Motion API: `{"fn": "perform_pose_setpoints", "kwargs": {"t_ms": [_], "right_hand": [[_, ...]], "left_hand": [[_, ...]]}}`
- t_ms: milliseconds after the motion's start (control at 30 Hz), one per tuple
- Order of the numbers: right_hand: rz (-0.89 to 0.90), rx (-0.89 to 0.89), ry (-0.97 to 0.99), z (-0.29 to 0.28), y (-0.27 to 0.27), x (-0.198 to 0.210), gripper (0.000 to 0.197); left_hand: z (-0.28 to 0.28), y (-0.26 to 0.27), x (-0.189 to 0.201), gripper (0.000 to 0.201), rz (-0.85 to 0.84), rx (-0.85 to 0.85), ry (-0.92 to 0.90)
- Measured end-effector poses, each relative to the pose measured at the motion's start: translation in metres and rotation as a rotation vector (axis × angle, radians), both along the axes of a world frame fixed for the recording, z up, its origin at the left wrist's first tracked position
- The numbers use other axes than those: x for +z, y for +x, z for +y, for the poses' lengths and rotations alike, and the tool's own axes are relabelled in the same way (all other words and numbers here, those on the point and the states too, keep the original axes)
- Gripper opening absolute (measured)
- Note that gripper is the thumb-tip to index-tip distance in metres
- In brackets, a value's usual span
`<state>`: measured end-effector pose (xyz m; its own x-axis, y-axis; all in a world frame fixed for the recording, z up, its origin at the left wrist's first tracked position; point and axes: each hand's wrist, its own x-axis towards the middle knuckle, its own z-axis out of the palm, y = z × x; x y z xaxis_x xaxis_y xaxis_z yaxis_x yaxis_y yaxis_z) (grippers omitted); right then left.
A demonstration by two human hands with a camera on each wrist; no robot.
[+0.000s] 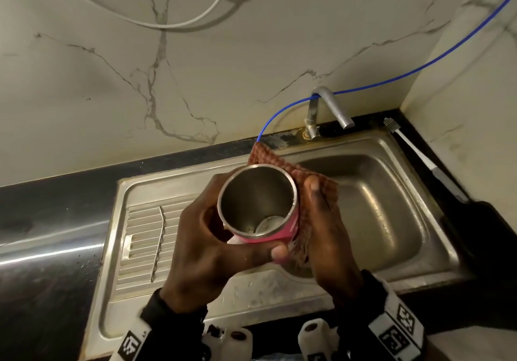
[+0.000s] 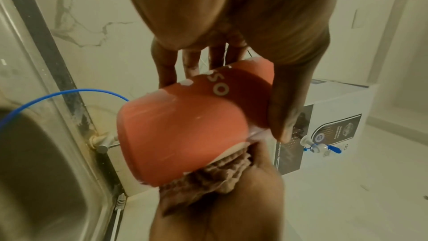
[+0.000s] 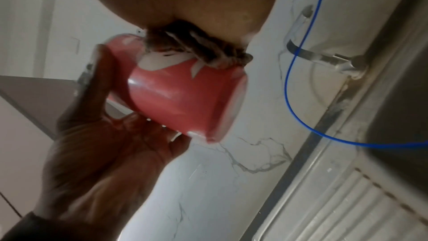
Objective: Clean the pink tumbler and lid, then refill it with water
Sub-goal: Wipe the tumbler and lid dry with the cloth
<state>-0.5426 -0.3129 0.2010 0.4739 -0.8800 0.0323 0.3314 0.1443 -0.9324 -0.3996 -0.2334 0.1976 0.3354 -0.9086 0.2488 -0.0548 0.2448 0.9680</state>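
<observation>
The pink tumbler [image 1: 268, 237] had a glossy painted outside, chipped to white in patches, and a brushed bare-metal inside. Against it lay a brown waffle-textured cloth [image 1: 302, 176], rough and matt. The stainless-steel sink [image 1: 391, 192] looked dull and water-stained, its ribbed draining board [image 1: 145, 237] slightly shinier. The curved metal tap [image 1: 333, 106] was satin. The marble-patterned wall [image 1: 195, 67] was smooth, the black table [image 1: 42, 248] polished.

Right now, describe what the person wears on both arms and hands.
Both hands, left and right, are bare: no gloves or rings visible. Dark long sleeves reach to the wrists. Each wrist carries a white band printed with black square fiducial-style markers, and white camera mounts sit beneath the wrists.
</observation>
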Motion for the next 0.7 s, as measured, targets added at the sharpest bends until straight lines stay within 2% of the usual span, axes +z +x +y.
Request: {"fn": "perform_pose_setpoints", "kwargs": {"t_ms": [133,267,333,433,533,600,633,700], "right_hand": [[0.142,0.048,0.176,-0.001,0.002,-0.014,0.036],[-0.038,0.205,0.653,-0.002,-0.003,-0.026,0.048],[-0.123,0.228,0.786,-0.001,-0.007,-0.025,0.051],[-0.140,0.190,0.816,0.007,-0.013,-0.034,0.049],[-0.096,0.097,0.815,0.014,-0.020,-0.037,0.045],[-0.098,0.025,0.807,0.010,-0.027,-0.032,0.048],[-0.094,-0.022,0.787,0.006,-0.032,-0.028,0.050],[-0.117,-0.050,0.709,-0.003,-0.040,-0.018,0.045]], "left_hand": [[0.000,0.003,0.006,0.081,-0.020,-0.011,-0.020],[0.000,0.004,0.005,0.078,0.061,-0.017,-0.065],[-0.001,0.004,0.002,0.077,0.045,0.013,-0.061],[-0.003,0.008,0.000,0.087,-0.185,0.135,-0.020],[-0.008,0.020,-0.002,0.089,-0.280,0.189,0.029],[-0.009,0.031,-0.010,0.086,-0.491,0.231,0.077],[-0.007,0.036,-0.016,0.085,-0.587,0.236,0.109],[0.001,0.043,-0.029,0.085,-0.630,0.183,0.185]]}}
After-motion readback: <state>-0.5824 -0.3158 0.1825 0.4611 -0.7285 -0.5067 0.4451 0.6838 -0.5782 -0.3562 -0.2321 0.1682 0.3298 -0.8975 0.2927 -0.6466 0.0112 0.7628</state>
